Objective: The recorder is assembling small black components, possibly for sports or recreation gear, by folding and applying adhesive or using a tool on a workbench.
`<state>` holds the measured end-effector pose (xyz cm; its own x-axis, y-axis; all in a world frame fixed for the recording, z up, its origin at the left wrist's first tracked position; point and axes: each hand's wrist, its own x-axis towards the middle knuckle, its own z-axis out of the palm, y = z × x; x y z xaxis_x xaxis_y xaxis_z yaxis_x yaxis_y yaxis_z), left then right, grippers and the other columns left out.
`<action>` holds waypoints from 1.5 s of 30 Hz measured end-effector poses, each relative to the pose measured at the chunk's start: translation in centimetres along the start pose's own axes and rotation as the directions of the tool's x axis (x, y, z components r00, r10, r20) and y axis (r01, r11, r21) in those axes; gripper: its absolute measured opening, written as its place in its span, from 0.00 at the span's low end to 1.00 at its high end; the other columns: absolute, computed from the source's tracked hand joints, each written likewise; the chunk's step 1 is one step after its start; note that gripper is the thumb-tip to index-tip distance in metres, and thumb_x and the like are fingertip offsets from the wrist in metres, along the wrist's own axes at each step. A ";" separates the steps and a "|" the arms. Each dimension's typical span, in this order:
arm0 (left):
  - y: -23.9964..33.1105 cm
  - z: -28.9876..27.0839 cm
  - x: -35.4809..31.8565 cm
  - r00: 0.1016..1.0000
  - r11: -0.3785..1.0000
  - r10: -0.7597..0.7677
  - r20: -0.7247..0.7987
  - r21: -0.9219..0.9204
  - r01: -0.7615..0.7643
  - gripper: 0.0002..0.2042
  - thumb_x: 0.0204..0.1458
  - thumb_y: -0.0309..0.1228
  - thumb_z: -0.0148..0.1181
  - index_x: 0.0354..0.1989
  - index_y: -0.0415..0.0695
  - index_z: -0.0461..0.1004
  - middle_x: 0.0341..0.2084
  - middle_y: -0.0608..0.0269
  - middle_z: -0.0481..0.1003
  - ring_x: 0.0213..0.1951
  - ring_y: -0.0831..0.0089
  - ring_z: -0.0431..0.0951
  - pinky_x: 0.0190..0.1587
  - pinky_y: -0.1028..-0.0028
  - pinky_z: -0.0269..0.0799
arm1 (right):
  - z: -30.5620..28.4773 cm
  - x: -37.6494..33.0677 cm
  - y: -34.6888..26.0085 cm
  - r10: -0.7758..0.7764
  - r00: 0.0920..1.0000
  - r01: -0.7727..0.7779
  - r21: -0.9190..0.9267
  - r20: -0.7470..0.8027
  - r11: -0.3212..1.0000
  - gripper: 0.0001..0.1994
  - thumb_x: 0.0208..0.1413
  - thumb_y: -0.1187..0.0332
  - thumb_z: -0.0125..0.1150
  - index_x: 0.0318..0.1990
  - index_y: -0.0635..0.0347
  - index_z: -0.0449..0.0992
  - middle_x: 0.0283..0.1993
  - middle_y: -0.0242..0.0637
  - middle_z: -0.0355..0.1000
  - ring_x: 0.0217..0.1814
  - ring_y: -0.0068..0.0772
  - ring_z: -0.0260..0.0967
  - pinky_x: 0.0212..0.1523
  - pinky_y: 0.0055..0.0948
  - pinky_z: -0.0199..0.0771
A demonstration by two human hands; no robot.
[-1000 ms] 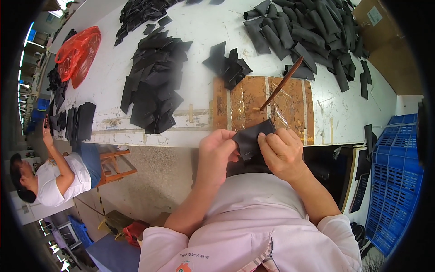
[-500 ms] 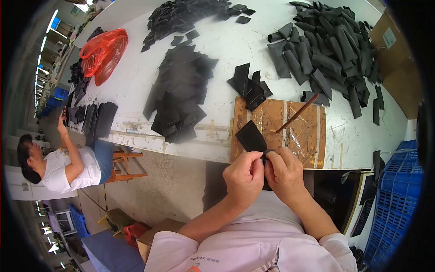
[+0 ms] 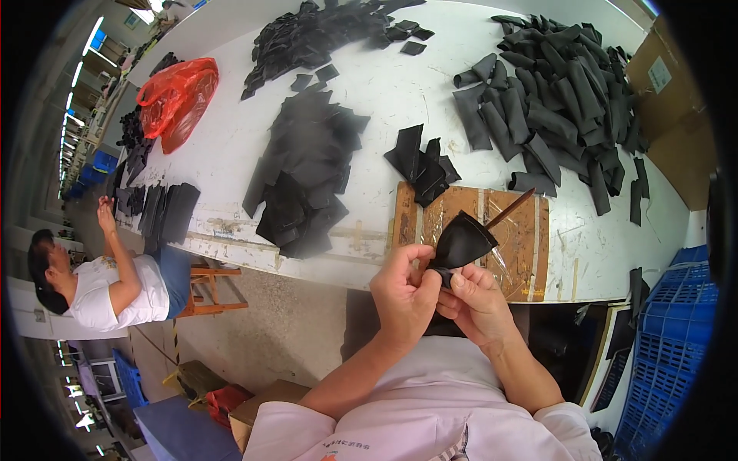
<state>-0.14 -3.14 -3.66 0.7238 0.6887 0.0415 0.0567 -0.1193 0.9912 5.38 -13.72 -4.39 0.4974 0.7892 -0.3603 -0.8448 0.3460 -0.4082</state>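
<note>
Between both hands, at the table's near edge, is a black fabric piece (image 3: 464,240). Its wide end fans out toward the board, and its narrow part is bunched in the fingers. My left hand (image 3: 407,290) pinches it from the left, and my right hand (image 3: 478,300) pinches it from the right with the thumb on top. Just beyond lies a brown worn board (image 3: 419,219) with strips of tape. A brown pointed stick (image 3: 513,206) slants up from it, its lower part hidden behind the fabric. Several black pieces (image 3: 421,165) rest at the board's far edge.
Flat black pieces (image 3: 304,169) lie heaped to the left, another heap (image 3: 307,38) behind. Rolled black tubes (image 3: 561,92) are piled far right beside a cardboard box (image 3: 669,100). A red plastic bag (image 3: 181,100) sits far left, near a seated person (image 3: 115,276). Blue crates (image 3: 669,338) stand right.
Both hands have turned the black fabric piece, so its wide end has swung from the left to the right, now in front of the stick. The view has shifted slightly.
</note>
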 end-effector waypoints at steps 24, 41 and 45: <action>5.0 1.3 -0.4 0.989 0.931 -0.072 0.132 -0.346 0.114 0.06 0.49 0.21 0.53 0.36 0.34 0.69 0.28 0.61 0.74 0.18 0.88 0.65 0.17 0.88 0.60 | 3.1 -1.2 -4.7 -0.617 0.609 0.594 -0.802 0.499 -0.064 0.04 0.42 0.81 0.55 0.27 0.64 0.68 0.33 0.39 0.66 0.31 0.31 0.65 0.29 0.23 0.66; 8.7 -0.4 3.5 0.474 0.211 0.342 0.812 -0.557 0.803 0.13 0.46 0.18 0.49 0.43 0.36 0.61 0.26 0.57 0.72 0.15 0.87 0.63 0.11 0.87 0.51 | 6.7 -3.5 -8.4 -0.489 0.732 0.659 -0.675 0.474 0.332 0.06 0.50 0.70 0.56 0.27 0.62 0.69 0.28 0.34 0.62 0.30 0.25 0.59 0.30 0.21 0.60; 10.3 0.7 5.7 0.447 0.091 0.425 0.787 -0.528 0.844 0.15 0.51 0.22 0.43 0.48 0.34 0.58 0.27 0.51 0.72 0.09 0.86 0.58 0.09 0.86 0.48 | 7.8 -1.6 -11.5 -0.478 0.771 0.618 -0.675 0.421 0.402 0.08 0.51 0.67 0.56 0.25 0.61 0.68 0.24 0.29 0.63 0.27 0.20 0.58 0.28 0.19 0.59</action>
<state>5.10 -0.92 6.69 0.8886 -0.3061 0.3415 0.2529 0.9483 0.1918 12.77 -14.99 7.40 0.7037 0.6569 0.2707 0.1011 0.2845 -0.9533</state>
